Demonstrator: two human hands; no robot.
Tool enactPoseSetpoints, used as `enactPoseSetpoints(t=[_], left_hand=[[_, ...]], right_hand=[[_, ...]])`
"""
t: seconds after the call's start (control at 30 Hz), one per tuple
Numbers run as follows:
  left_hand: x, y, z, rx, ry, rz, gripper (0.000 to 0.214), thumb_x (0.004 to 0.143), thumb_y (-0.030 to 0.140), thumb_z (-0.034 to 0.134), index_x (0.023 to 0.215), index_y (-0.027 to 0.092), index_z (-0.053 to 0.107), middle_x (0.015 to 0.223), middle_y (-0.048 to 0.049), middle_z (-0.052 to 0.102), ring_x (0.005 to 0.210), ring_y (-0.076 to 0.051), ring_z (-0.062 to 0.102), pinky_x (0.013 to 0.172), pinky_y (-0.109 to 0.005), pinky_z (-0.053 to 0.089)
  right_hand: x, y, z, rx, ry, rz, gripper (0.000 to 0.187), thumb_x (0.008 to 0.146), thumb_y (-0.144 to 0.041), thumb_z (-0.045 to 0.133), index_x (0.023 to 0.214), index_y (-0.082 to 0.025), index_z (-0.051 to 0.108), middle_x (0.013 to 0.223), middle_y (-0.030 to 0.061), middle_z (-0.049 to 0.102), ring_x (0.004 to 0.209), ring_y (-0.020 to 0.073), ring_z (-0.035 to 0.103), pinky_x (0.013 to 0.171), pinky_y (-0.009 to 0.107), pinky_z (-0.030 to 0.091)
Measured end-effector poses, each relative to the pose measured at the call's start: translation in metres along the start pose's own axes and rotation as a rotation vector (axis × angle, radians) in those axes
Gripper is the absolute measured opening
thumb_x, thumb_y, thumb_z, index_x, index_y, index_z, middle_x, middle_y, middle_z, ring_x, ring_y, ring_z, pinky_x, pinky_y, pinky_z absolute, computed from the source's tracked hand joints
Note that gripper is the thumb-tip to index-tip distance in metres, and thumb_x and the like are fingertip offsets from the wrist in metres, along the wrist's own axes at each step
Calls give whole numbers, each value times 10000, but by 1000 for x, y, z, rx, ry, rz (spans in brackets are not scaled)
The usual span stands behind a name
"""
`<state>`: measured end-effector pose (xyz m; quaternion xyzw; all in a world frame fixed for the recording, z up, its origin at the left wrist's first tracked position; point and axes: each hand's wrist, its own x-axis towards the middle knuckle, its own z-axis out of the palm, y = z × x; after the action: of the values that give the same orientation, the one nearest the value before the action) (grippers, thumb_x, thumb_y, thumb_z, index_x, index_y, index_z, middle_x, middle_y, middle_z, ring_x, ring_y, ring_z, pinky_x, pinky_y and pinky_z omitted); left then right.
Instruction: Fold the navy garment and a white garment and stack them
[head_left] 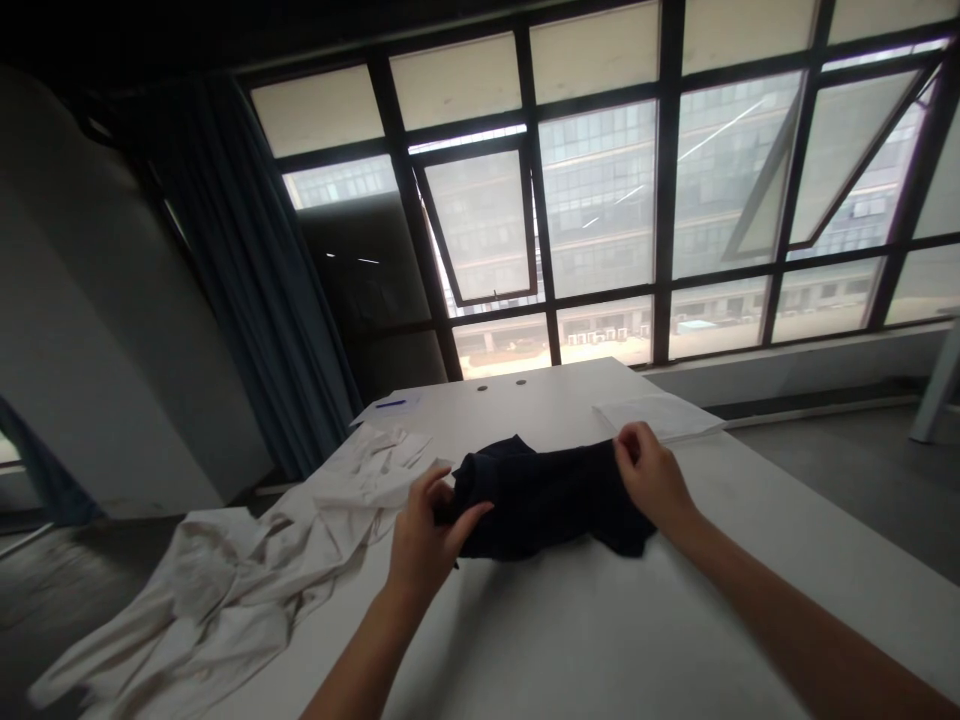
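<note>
L hand [426, 530] grips L end of dark cloth [540, 500]: thumb across near face, fingers curled at the end, tips partly hidden. R hand [654, 480] pinches upper R corner betw. thumb & fingers. Cloth spans the gap betw. hands, over white table [570, 640]; can't tell if underside touches tabletop. Crumpled white fabric [232, 580] lies to L. Further off: whitish sheet [664, 415] nr R edge; blue pen [390, 403] at far L. Beyond: windows [596, 200], two panes tilted open; blue curtain [232, 270] at L.
</note>
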<state>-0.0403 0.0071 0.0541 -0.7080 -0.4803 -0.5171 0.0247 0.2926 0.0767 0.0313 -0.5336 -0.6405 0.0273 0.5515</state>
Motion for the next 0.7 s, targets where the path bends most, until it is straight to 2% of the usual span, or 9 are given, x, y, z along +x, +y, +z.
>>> enactPoseSetpoints(t=[0.13, 0.2, 0.27, 0.33, 0.37, 0.43, 0.5, 0.6, 0.7], left_hand=[[-1, 10, 5, 33, -244, -115, 1015, 726, 467, 832, 1520, 255, 236, 961, -12, 617, 808, -223, 654, 734, -366, 544], [-7, 15, 15, 21, -293, -72, 1102, 685, 433, 859, 1550, 260, 198, 1214, -98, 575, 1082, -304, 619, 917, -473, 517], [-16, 21, 28, -17, -337, 1, 1181, 638, 404, 889, 1565, 263, 171, 1427, -157, 443, 1299, -367, 481, 1048, -543, 432], [-29, 29, 43, -45, -416, 56, 1225, 600, 403, 911, 1569, 270, 175, 1516, -172, 366, 1372, -391, 398, 1096, -567, 382], [-37, 34, 50, -47, -466, 74, 1207, 582, 411, 919, 1557, 267, 223, 1502, -171, 398, 1351, -394, 420, 1087, -565, 391], [-52, 40, 63, -15, -547, 79, 1011, 583, 412, 910, 1453, 246, 423, 1354, -158, 558, 1207, -389, 541, 1003, -545, 455], [-64, 44, 72, 36, -581, 61, 628, 657, 341, 846, 1224, 214, 609, 1124, -133, 674, 1013, -359, 625, 885, -497, 499], [-68, 43, 76, -29, -570, 28, 195, 751, 190, 692, 942, 214, 662, 952, -90, 701, 898, -300, 644, 819, -418, 501], [-53, 43, 64, -240, -507, -50, 122, 799, 130, 577, 840, 229, 634, 931, -45, 676, 872, -234, 636, 783, -341, 498]], right_hand=[[-14, -20, 4, 205, -5, 58, 71, 911, -256, 437, 965, -241, 481, 861, 24, 596, 776, 199, 595, 710, 314, 469], [-27, -32, 10, 306, -49, 47, 94, 924, -251, 432, 995, -238, 492, 900, 31, 602, 829, 198, 599, 756, 318, 483], [-42, -43, 17, 382, -116, 19, 95, 940, -257, 438, 1006, -238, 504, 917, 31, 605, 851, 194, 598, 780, 318, 488], [-57, -54, 22, 435, -211, -18, 95, 952, -257, 439, 1009, -241, 514, 921, 30, 609, 850, 190, 599, 786, 318, 493], [-65, -59, 23, 456, -266, -44, 100, 955, -252, 437, 1013, -244, 518, 926, 30, 614, 854, 189, 602, 793, 319, 496], [-78, -69, 24, 488, -377, -120, 113, 956, -236, 434, 1020, -249, 527, 936, 32, 620, 868, 189, 607, 811, 323, 501], [-87, -75, 22, 486, -473, -225, 122, 956, -229, 434, 1025, -252, 533, 944, 37, 620, 884, 193, 606, 830, 330, 501], [-88, -74, 19, 429, -579, -345, 161, 964, -281, 452, 1092, -244, 543, 1023, 62, 621, 967, 214, 596, 899, 362, 486], [-80, -58, 20, 410, -639, -326, 386, 934, -432, 542, 1260, -227, 512, 1198, 102, 605, 1120, 254, 570, 997, 409, 456]])
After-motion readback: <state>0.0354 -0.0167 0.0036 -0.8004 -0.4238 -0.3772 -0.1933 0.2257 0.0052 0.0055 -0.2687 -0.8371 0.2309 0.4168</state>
